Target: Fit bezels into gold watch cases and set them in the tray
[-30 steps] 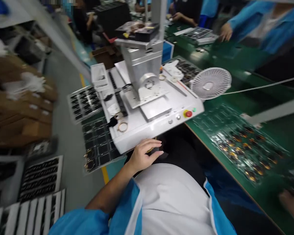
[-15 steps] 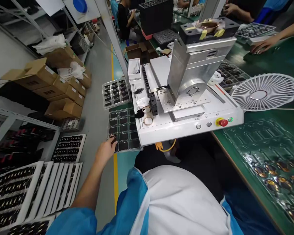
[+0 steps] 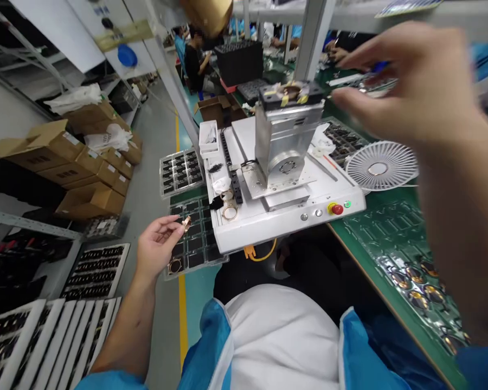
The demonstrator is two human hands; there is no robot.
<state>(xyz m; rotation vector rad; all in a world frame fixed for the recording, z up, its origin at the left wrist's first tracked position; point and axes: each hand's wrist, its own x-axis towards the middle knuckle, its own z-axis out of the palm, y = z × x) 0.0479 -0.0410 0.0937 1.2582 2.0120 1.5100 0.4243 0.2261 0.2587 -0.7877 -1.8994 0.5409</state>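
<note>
My left hand (image 3: 159, 244) pinches a small gold-coloured watch case (image 3: 186, 224) between thumb and fingers, over a clear tray with dark square compartments (image 3: 195, 244). Another round watch case (image 3: 174, 265) lies in that tray's lower left compartment. My right hand (image 3: 406, 81) is raised high on the right, near the camera and slightly blurred. Its thumb and fingers are apart with nothing visible between them. Beyond it stands a white machine (image 3: 264, 216) bearing an upright metal fixture (image 3: 282, 143) with a black top block (image 3: 290, 95). A gold ring (image 3: 229, 212) lies on the machine's left front corner.
A white fan (image 3: 380, 165) stands right of the machine. The green table holds a clear tray of watch cases (image 3: 417, 298). A red emergency button (image 3: 337, 209) sits on the machine's front. Cardboard boxes (image 3: 44, 143) and stacked trays (image 3: 52, 336) line the left. Several people work behind.
My left hand has lifted off the tray with a watch case; another now shows in the lower left compartment. My right hand has come into view. The camera view has shifted.
</note>
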